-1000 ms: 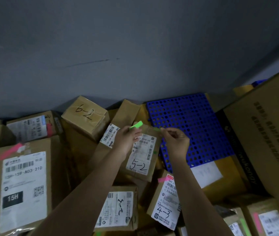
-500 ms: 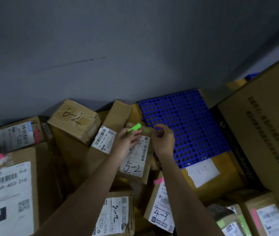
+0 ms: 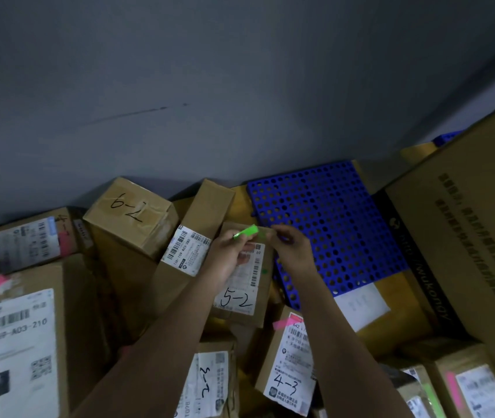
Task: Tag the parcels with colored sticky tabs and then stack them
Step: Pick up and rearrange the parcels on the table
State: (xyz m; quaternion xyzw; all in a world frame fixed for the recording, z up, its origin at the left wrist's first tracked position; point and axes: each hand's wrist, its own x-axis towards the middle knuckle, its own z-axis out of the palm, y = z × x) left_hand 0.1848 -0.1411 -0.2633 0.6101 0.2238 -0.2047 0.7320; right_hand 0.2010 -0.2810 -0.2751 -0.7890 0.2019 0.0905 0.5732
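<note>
1. One green tab (image 3: 246, 231), pinched by left hand (image 3: 228, 257), above parcel 5-2 (image 3: 241, 292).
2. Right hand (image 3: 291, 248) pinches at the tab's far end; its hold is unclear.
3. Advice: press flat on bare cardboard, clear of the barcode.
4. Blue perforated panel (image 3: 330, 224) alongside.
</note>
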